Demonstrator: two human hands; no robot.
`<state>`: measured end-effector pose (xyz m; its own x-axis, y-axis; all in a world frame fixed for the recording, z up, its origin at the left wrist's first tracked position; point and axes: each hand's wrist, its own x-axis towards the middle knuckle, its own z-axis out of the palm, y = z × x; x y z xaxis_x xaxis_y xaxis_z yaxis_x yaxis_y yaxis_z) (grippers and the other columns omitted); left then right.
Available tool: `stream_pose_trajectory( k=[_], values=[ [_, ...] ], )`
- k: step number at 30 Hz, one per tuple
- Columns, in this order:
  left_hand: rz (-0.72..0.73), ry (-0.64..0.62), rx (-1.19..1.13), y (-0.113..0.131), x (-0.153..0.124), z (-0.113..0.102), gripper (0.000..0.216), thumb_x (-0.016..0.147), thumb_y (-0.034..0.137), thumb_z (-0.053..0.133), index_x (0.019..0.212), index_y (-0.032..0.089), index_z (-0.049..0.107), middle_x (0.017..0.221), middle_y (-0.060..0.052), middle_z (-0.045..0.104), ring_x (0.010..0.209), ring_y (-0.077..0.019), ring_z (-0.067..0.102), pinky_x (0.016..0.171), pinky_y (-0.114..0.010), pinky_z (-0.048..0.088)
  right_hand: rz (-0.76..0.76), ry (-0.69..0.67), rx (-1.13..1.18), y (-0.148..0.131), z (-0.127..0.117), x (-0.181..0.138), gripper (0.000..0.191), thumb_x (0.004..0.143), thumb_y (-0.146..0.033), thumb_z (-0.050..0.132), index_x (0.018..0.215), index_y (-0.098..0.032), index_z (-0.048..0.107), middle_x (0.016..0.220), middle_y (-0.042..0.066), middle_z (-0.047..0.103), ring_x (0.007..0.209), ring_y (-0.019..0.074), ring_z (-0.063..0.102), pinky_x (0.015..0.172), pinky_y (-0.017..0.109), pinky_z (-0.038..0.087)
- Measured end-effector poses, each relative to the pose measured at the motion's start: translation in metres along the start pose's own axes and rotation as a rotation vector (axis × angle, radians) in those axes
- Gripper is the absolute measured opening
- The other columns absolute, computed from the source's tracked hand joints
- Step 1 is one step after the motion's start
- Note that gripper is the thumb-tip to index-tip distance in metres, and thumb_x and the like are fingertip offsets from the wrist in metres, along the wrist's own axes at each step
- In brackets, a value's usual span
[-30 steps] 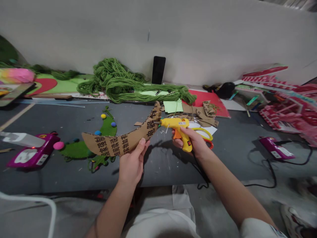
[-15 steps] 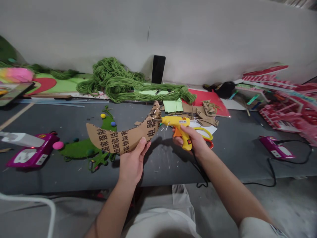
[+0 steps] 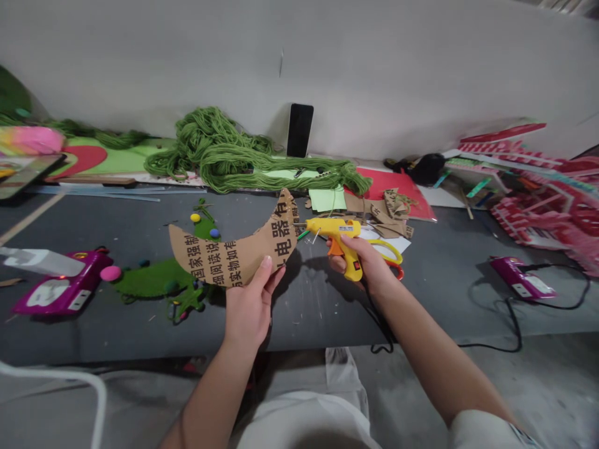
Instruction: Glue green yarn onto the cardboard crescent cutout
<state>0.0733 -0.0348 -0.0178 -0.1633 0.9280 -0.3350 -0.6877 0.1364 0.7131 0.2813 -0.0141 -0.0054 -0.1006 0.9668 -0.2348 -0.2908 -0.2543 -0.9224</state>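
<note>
Head view: above the dark table (image 3: 309,318), my left hand (image 3: 248,305) pinches a cardboard crescent (image 3: 248,252); my right hand (image 3: 367,259) grips a yellow glue gun (image 3: 337,228), nozzle (image 3: 301,224) at the crescent's right edge. Best to brace the cardboard, fingers clear.

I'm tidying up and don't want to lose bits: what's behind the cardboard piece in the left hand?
Past the cardboard piece, green parts show on the dark table, with small coloured balls. Whether those parts join directly behind it is covered.
</note>
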Motion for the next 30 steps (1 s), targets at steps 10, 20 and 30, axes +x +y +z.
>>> stream_pose_trajectory(
  k=[10,20,30],
  values=[
    [-0.014,-0.024,0.007,-0.0005,-0.0007,-0.0001,0.049,0.071,0.021,0.085,0.117,0.028,0.07,0.131,-0.005,0.068,0.117,-0.0258,0.067,0.092,-0.038,0.062,-0.017,-0.059,0.019,0.0057,0.0064,0.0002,0.035,0.083,-0.05,0.065,0.086,-0.016,0.063,0.049,-0.002,0.049,0.047,0.012,0.042,0.048,0.025,0.027],
    [0.003,-0.006,-0.011,-0.0001,-0.0024,0.0021,0.053,0.072,0.019,0.085,0.121,0.029,0.068,0.139,-0.004,0.063,0.124,-0.0274,0.062,0.094,-0.039,0.062,-0.025,-0.004,0.003,0.0073,0.0049,0.0031,0.038,0.082,-0.052,0.065,0.088,-0.015,0.062,0.049,-0.001,0.05,0.046,0.0122,0.042,0.045,0.025,0.025],
    [-0.002,-0.005,-0.02,-0.001,-0.0009,0.0013,0.053,0.072,0.018,0.084,0.121,0.03,0.069,0.139,-0.003,0.063,0.123,-0.0269,0.063,0.09,-0.037,0.063,-0.064,0.013,0.071,0.0063,0.0016,0.0043,0.037,0.081,-0.052,0.066,0.087,-0.016,0.063,0.049,-0.002,0.048,0.047,0.0117,0.041,0.049,0.025,0.027]
  ],
)
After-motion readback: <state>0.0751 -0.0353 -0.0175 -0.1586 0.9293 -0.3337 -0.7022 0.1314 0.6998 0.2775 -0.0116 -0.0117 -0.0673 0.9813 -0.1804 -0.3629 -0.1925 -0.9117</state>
